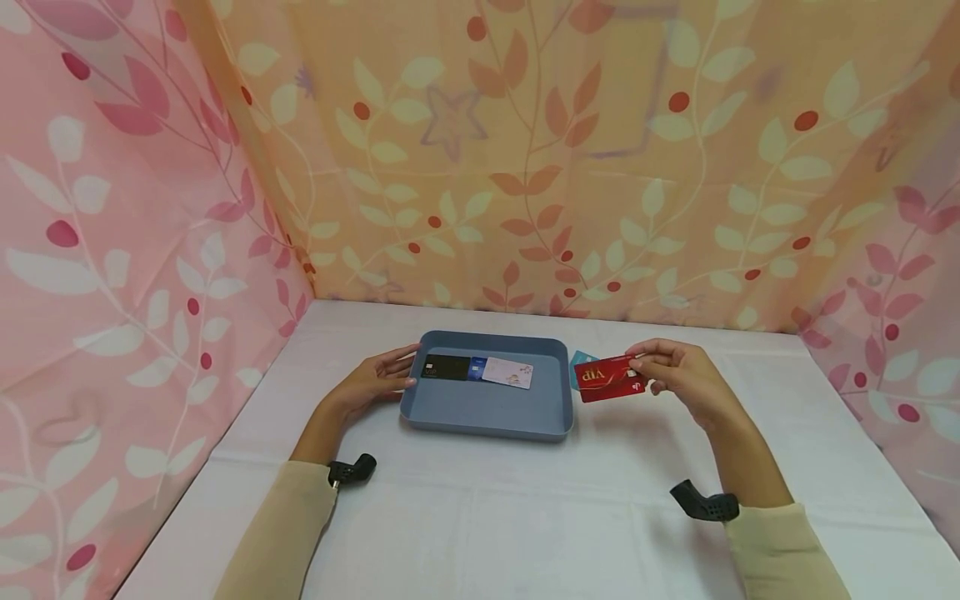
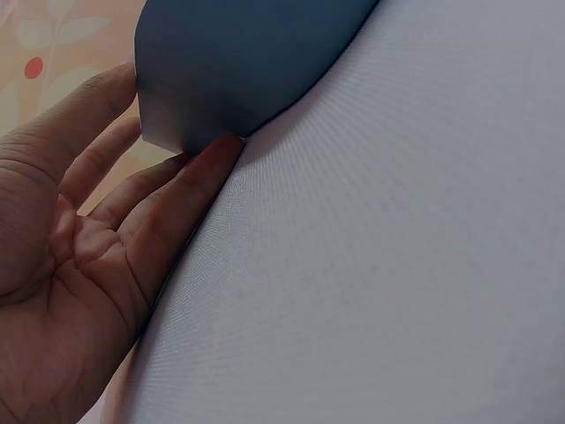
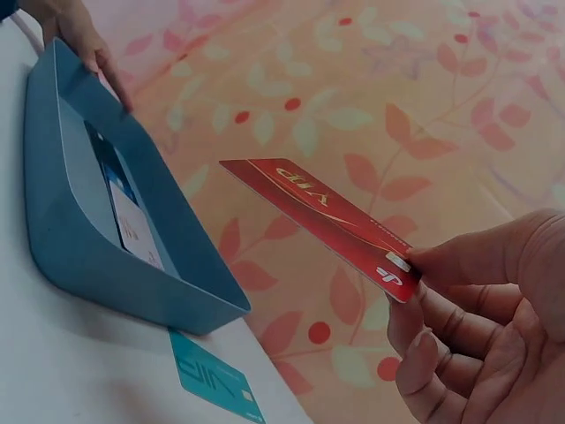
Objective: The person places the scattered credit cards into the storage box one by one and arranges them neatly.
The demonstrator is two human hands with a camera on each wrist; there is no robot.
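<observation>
A red VIP card [image 1: 611,378] is pinched by one end between the thumb and fingers of my right hand [image 1: 686,375], held in the air just right of the blue-grey tray [image 1: 487,421]. My left hand [image 1: 373,383] touches the tray's left side with its fingers extended; in the left wrist view, fingertips [image 2: 221,155] meet the tray's outer wall. Inside the tray lie a black card [image 1: 446,367], a blue card [image 1: 477,368] and a white card [image 1: 507,372], overlapping in a row. A teal VIP card [image 3: 216,380] lies on the table beside the tray, partly hidden by the red card in the head view.
A white cloth covers the table [image 1: 525,517]. Behind it hangs an orange leaf-patterned curtain [image 1: 525,167], with pink patterned cloth [image 1: 135,275] on the left and more at the right. Each wrist carries a black camera mount [image 1: 705,502].
</observation>
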